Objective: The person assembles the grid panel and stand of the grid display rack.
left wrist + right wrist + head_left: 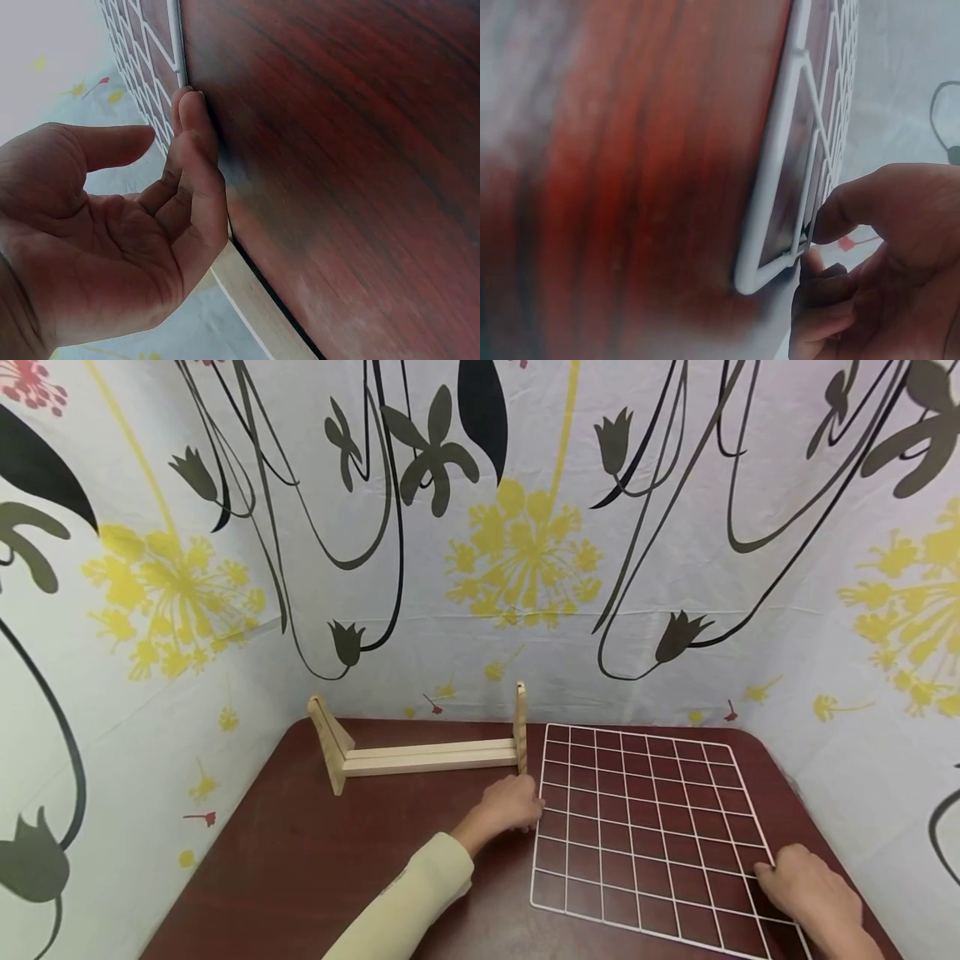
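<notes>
Around the whole scene hangs a printed cloth backdrop [525,552], white with yellow dandelion heads and dark stems, creased where it folds round the corners. Below it sits the tabletop [315,868], a smooth dark red-brown wood grain with rounded far corners. On its right half lies the wire grid [645,827], flat on the surface, a white coated square panel of thin rods crossing into small squares, its corners rounded. To the far left of the grid stands a wooden rack [420,756]: two pale slats lying side by side between upright end pieces, plain unfinished timber, likely a stand with a slot along it.

Now the hands. The left hand [510,806], in a cream sleeve [412,902], comes to the grid's left edge; the wrist view shows its fingers [196,142] lightly bent, tips pressed against the rim wire, thumb held apart, nothing clasped. The right hand [813,893] sits at the near right corner, where its fingers [840,214] curl onto the rim wire, seemingly pinching the corner to get under a panel that lies flush.
</notes>
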{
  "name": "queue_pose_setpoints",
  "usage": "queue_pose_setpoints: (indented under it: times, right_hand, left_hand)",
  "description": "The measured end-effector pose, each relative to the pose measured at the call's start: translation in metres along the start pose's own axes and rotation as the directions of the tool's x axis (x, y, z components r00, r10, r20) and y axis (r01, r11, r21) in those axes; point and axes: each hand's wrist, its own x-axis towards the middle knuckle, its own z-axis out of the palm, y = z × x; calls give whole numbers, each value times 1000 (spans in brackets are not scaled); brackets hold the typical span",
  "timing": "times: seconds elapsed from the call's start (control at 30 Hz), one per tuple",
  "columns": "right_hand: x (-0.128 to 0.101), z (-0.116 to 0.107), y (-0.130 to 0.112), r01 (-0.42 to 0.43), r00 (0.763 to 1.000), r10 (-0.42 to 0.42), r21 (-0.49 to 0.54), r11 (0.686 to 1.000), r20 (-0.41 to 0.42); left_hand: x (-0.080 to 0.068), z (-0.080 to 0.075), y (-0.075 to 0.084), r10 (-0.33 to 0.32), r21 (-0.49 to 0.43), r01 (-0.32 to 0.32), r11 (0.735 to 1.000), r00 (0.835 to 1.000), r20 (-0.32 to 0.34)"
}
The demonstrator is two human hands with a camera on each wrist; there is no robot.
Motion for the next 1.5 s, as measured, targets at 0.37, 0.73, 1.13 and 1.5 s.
queue_pose_setpoints:
  times: [0.37,0.73,1.13,1.5]
  right_hand:
    - [13,-2,8,91,996,-91,15,996,20]
    - [17,-1,12,179,982,-177,22,984,-65]
    - [28,-2,15,175,980,-173,19,984,-103]
    - [30,-4,10,192,973,-187,30,981,-139]
  left_hand:
    - [10,7,9,-30,185,38,982,999,-44]
    - [21,17,20,-87,404,119,907,991,-97]
    - [23,17,13,-61,430,107,896,991,-119]
    - [20,13,2,-38,376,80,923,992,-119]
